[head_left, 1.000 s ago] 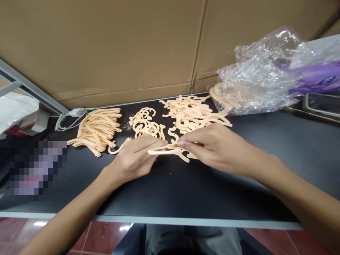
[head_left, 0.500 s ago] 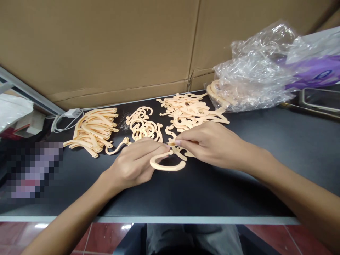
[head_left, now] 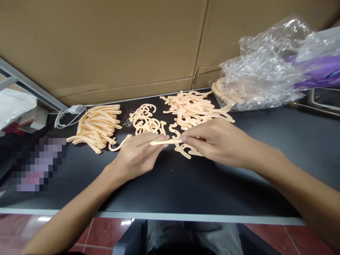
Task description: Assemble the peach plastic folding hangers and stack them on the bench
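My left hand is closed on a cream curved hook piece, which shows edge-on as a narrow bar across the fingertips. My right hand pinches at the right end of that piece. A thin orange-brown strip shows at the right fingers, mostly hidden, its kind unclear. Just beyond my hands lie a heap of small cream hooks and a larger pile of wavy cream pieces. Several loose wavy pieces lie under my right hand.
Long curved cream strips are piled at the left, beside a white cable. A clear plastic bag with cream pieces stands at the back right, near a purple package. Cardboard backs the black table.
The hook piece, earlier seen as an open curve below my fingers, has turned edge-on and come up between my hands. The view has shifted slightly.
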`<state>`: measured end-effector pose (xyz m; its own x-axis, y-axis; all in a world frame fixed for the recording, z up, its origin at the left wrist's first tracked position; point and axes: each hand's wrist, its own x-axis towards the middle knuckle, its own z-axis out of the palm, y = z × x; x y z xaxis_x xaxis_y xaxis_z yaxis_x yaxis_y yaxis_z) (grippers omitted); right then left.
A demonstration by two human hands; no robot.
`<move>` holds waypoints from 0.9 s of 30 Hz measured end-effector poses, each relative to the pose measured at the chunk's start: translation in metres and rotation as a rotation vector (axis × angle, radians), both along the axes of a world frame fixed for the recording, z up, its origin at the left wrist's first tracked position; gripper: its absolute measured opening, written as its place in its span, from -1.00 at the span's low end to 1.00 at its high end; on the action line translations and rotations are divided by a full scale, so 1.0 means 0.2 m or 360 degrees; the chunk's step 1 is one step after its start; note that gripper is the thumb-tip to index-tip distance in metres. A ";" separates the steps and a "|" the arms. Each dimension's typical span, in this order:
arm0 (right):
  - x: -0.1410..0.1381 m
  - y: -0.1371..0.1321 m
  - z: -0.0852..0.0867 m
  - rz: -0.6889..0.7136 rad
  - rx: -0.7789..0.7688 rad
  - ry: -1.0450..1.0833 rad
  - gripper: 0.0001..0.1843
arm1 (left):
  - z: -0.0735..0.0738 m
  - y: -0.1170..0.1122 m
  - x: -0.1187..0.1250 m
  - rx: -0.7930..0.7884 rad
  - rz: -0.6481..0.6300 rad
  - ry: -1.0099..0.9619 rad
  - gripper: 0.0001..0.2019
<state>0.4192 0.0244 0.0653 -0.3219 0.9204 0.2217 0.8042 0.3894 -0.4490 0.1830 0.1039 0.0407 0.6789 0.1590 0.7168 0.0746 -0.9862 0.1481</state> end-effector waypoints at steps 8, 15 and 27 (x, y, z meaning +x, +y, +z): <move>-0.01 -0.01 0.00 -0.0015 -0.0043 -0.0083 -0.58 | 0.02 0.01 -0.01 -0.0051 -0.0121 0.0089 -0.76; -0.01 -0.02 0.03 -0.0013 -0.0178 -0.0062 -0.59 | 0.05 0.00 -0.02 -0.0144 -0.0197 0.0181 -0.75; -0.05 -0.02 0.00 -0.0018 -0.0311 -0.0112 -0.61 | 0.05 -0.04 0.00 0.0005 -0.0145 0.0183 -0.90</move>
<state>0.4096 0.0202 0.0651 -0.3197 0.9474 0.0159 0.8402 0.2912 -0.4575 0.1823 0.0963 0.0503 0.7680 0.0904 0.6341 0.0008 -0.9901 0.1403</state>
